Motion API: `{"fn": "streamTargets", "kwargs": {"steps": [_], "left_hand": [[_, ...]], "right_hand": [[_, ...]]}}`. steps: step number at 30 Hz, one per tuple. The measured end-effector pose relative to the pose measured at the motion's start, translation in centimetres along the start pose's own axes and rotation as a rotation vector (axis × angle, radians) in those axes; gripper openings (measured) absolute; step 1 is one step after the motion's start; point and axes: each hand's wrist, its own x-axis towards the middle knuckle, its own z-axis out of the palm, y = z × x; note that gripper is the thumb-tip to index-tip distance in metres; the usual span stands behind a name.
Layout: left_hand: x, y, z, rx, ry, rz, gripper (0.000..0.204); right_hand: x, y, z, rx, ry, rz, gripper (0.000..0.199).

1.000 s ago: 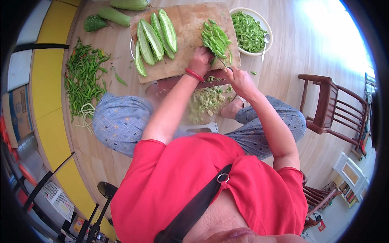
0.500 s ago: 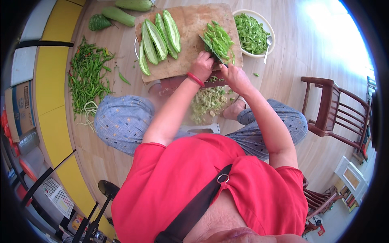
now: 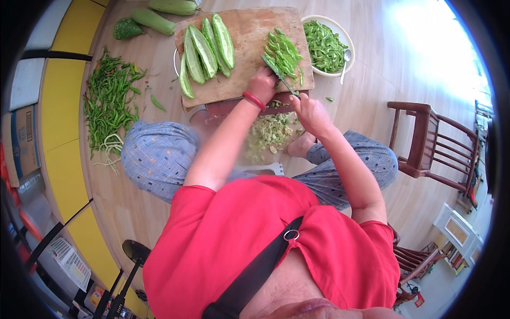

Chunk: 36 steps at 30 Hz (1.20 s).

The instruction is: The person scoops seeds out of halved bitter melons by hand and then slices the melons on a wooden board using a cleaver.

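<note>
My right hand [image 3: 312, 113] grips the handle of a knife [image 3: 279, 73], whose blade slants across the right part of the wooden cutting board [image 3: 244, 40]. Close against the blade's left side, my left hand [image 3: 262, 85] is closed with its fingers bent under; what they hold is hidden. A red band circles that wrist. Beyond the blade lies a heap of thin green gourd slices [image 3: 283, 52]. Several long, hollowed gourd pieces [image 3: 203, 55] rest side by side on the board's left half.
A white bowl [image 3: 349, 43] of green strips with a spoon [image 3: 345, 66] stands right of the board. Whole gourds [image 3: 152, 21] and a pile of green chillies [image 3: 110, 95] lie at left. Scraps [image 3: 270, 133] sit between my legs. A wooden chair [image 3: 427, 141] is at right.
The whole view has shifted slightly left. The knife and both hands stay at the board's near right, with the blade turned a little and now showing as a thinner edge.
</note>
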Motion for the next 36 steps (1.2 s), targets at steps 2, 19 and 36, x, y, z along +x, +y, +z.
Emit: {"fn": "streamTargets", "kwargs": {"steps": [2, 19, 36], "left_hand": [[-0.3, 0.4, -0.1, -0.001, 0.007, 0.011, 0.007], [-0.1, 0.3, -0.3, -0.037, -0.015, 0.035, 0.012], [-0.3, -0.2, -1.0, -0.11, -0.023, 0.111, 0.012]], "right_hand": [[0.7, -0.5, 0.6, 0.013, 0.014, 0.013, 0.042], [2.6, 1.4, 2.7, -0.014, 0.031, -0.066, 0.046], [1.3, -0.3, 0.0, 0.324, 0.038, 0.03, 0.039]]}}
